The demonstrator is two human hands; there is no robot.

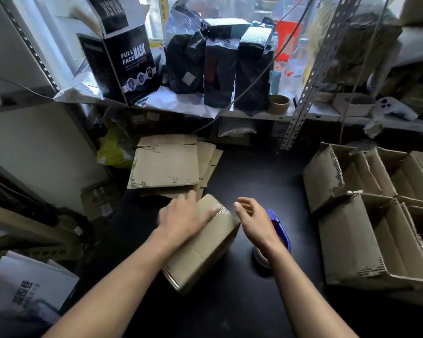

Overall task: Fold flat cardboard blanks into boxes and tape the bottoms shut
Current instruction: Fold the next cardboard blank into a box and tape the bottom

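Mask box (130,62) beside black bags (220,67), perhaps foil.

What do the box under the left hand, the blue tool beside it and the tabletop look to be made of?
Box: brown corrugated cardboard, matte; a glossy clear tape strip shows near the left hand.
Tape dispenser: likely hard plastic, smooth blue body; mostly hidden behind the right hand.
Table: dark, smooth, faintly reflective surface; material unclear, perhaps laminate.

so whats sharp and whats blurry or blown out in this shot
Head view: the left hand on the box is smeared by motion; the right hand is crisper. The window behind the shelf is blown out, the dark table underexposed, and the shelf post bends from wide-angle distortion.
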